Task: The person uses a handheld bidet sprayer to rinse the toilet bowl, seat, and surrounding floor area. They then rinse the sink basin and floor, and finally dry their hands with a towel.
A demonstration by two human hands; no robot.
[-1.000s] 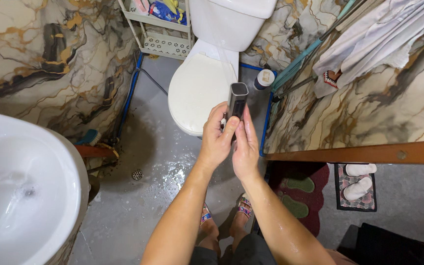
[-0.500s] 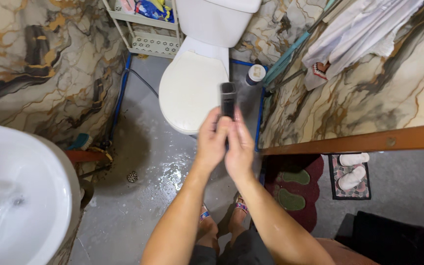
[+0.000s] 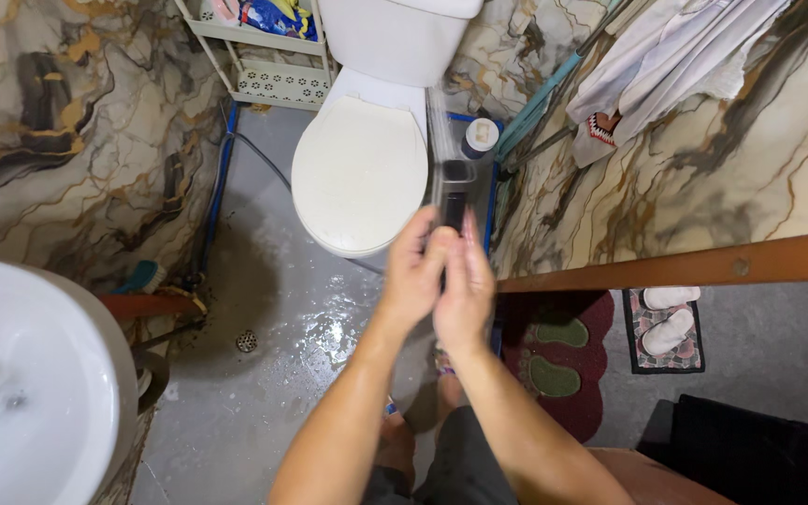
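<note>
Both of my hands hold a small dark grey spray head (image 3: 455,192) upright in front of me. My left hand (image 3: 415,271) wraps its lower part from the left, thumb up along its front. My right hand (image 3: 467,285) presses against it from the right, fingers straight. A thin stream of water (image 3: 438,126) rises from the top of the spray head, over the white toilet (image 3: 360,173) whose lid is down. My wet forearms reach up from the bottom of the view.
A white basin (image 3: 35,393) fills the lower left. A white rack (image 3: 273,65) stands left of the toilet, a small bottle (image 3: 480,138) to its right. The grey floor (image 3: 282,318) is wet, with a drain (image 3: 247,340). Cloths (image 3: 666,61) hang on the marbled wall. Beyond the wooden sill (image 3: 685,271) lie mats and slippers (image 3: 668,320).
My hands and the spray head have shifted slightly right and up, and a water stream now shows above it. The view has swung, so the toilet and basin sit further left.
</note>
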